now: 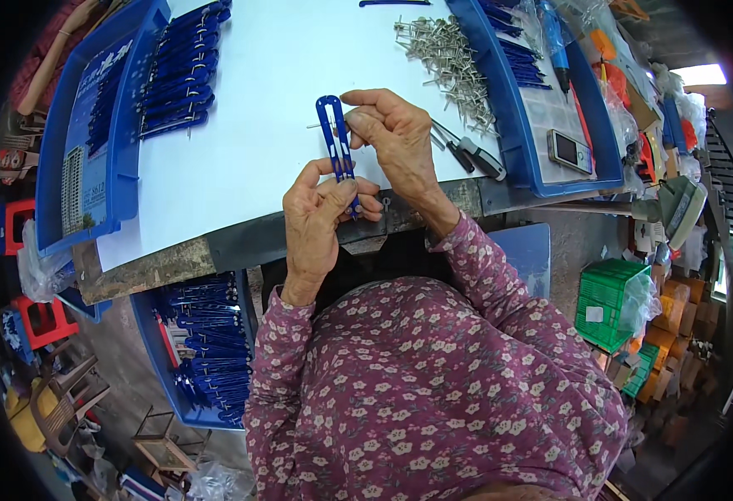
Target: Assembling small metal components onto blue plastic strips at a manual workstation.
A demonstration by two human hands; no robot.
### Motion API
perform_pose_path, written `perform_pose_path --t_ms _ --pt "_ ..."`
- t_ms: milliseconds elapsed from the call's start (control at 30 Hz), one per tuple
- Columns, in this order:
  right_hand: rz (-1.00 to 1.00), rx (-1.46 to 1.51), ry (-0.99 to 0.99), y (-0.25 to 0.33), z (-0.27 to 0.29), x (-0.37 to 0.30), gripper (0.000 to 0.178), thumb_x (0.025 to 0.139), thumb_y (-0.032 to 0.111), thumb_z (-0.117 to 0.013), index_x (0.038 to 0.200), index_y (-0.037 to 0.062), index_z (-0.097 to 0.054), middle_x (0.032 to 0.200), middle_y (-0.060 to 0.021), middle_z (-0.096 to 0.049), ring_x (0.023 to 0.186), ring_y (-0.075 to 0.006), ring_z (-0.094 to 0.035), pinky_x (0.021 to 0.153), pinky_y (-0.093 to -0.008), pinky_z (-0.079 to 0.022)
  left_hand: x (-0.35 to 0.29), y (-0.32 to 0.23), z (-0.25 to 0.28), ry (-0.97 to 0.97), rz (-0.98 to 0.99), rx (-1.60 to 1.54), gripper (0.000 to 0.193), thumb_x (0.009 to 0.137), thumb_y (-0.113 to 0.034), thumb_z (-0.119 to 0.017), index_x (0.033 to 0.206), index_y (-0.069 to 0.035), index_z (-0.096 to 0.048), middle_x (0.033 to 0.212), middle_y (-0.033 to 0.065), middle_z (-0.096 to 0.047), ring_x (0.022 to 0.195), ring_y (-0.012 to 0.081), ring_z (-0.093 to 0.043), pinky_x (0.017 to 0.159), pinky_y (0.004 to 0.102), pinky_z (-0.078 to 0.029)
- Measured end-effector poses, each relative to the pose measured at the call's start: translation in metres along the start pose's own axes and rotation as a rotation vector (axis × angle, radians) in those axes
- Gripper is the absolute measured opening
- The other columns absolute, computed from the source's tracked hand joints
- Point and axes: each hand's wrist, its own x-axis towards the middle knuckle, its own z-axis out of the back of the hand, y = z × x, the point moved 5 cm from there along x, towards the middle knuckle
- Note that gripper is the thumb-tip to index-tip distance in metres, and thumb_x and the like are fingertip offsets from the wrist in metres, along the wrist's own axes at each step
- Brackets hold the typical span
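Observation:
My left hand (320,204) is closed around the lower end of a long, narrow blue slotted piece (330,125), which stands nearly upright above the table's near edge. Thumb and fingers of my right hand (395,138) pinch together beside its upper half. A thin metal pin (313,126) pokes out on the piece's left side, level with that pinch; its other end is hidden. Beyond my right hand lies a heap of small metal pins with flat heads (446,63). Similar blue pieces (184,71) lie in a stacked row at the far left.
Blue trays flank the white tabletop, left (128,188) and right (521,150); a phone (568,151) lies in the right one. A screwdriver (485,159) rests by the near edge. Below stands a crate of blue pieces (216,359). Another person's arm (45,71) shows far left.

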Motion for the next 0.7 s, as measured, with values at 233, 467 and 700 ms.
perform_pose_path --t_ms 233,467,700 --pt "-0.003 -0.048 -0.008 0.002 -0.001 0.0 0.023 0.083 0.005 -0.055 0.103 -0.0063 -0.056 0.072 -0.0034 -0.06 0.061 -0.0054 -0.051 0.06 -0.0179 -0.045 0.001 0.002 0.003 -0.002 0.0 -0.026 0.02 0.085 -0.008 -0.053 0.099 0.005 -0.046 0.08 0.0176 -0.062 0.064 0.0183 -0.062 0.059 0.029 -0.054" --pt "-0.047 0.043 0.06 -0.005 0.002 0.002 0.026 0.087 0.02 -0.054 0.097 -0.0033 -0.059 0.066 -0.0007 -0.055 0.057 -0.0046 -0.046 0.049 -0.0183 -0.036 0.003 0.006 0.005 -0.007 0.019 -0.046 0.02 0.085 -0.008 -0.054 0.099 0.005 -0.047 0.079 0.0173 -0.062 0.064 0.0183 -0.062 0.057 0.0285 -0.054" --pt "-0.222 -0.057 0.17 -0.01 -0.003 0.003 0.037 0.084 0.034 -0.058 0.062 0.0047 -0.055 0.051 0.0051 -0.041 0.046 -0.0032 -0.032 0.042 -0.0195 -0.024 0.003 0.008 0.004 -0.004 0.02 -0.016 0.021 0.085 -0.009 -0.054 0.099 0.005 -0.047 0.078 0.0173 -0.061 0.063 0.0178 -0.061 0.056 0.0277 -0.053"
